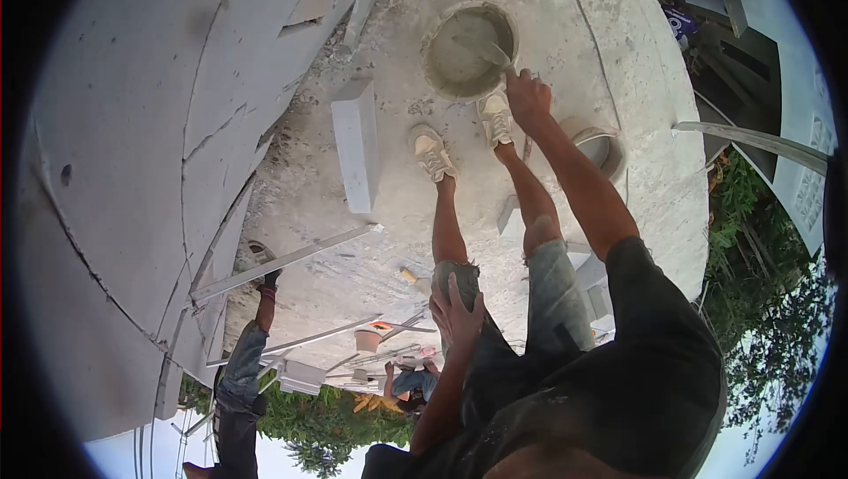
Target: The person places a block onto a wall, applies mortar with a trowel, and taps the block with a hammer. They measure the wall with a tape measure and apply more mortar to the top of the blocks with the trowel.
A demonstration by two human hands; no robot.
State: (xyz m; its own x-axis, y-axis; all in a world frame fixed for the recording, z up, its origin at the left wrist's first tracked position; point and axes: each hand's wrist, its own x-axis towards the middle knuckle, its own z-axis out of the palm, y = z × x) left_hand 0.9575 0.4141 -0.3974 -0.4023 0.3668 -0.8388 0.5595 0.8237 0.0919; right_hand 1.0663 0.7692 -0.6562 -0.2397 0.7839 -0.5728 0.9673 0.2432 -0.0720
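Note:
My right hand (528, 101) is closed around the handle of a trowel (486, 48). Its blade reaches into a round bucket (516, 30) of wet grey mortar (455, 68), near my shoes. My left hand (458, 313) rests on my left knee with its fingers apart, holding nothing. To the left of my feet a pale rectangular block (355, 148) lies on the dusty floor. A second bucket (620, 159) stands beside my right forearm, partly hidden by it.
A grey block wall (132, 125) runs along the left. Long metal bars (283, 262) slant across the floor beside another person (238, 368). More people appear farther off, one (413, 383) at the bottom and one (680, 24) at upper right. More blocks (511, 216) lie by my legs.

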